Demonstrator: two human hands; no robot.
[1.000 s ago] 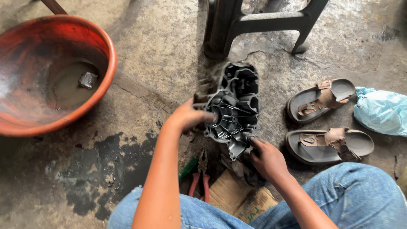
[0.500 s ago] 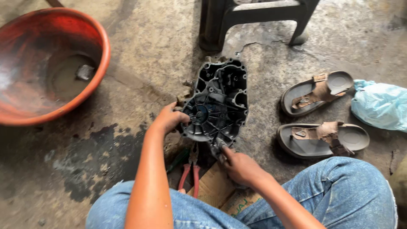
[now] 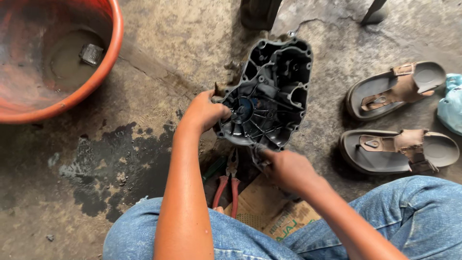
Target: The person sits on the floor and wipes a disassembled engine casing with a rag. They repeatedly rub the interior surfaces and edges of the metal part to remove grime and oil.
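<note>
The person crouches over a stained concrete floor (image 3: 159, 43) and works on a dark metal engine cover (image 3: 272, 94), a ribbed casting with its hollow inner side turned up toward the camera. It lies in the middle of the view, tilted, with its upper end near the feet of a dark stool (image 3: 260, 14). The left hand (image 3: 204, 111) is closed around the cover's left edge, fingers curled over the rim beside the round ribbed hub with a blue centre. The right hand (image 3: 284, 168) grips the lower edge of the cover, its fingers pinched narrow on something small and dark there; what exactly it pinches is too blurred to tell. Just below the cover, between the two forearms, a pair of red-handled pliers (image 3: 228, 185) lies on the floor, with a green-handled tool (image 3: 214, 169) beside it and a piece of brown cardboard (image 3: 269, 207) under the right wrist. At the upper left stands a large orange basin (image 3: 103, 72) holding murky liquid and a small dark block (image 3: 91, 54). To the right, well apart from the cover, a pair of brown sandals (image 3: 397, 118) sits side by side, and a pale blue plastic bag (image 3: 451, 103) shows at the right edge. The person's blue jeans (image 3: 409, 212) fill the bottom.
</note>
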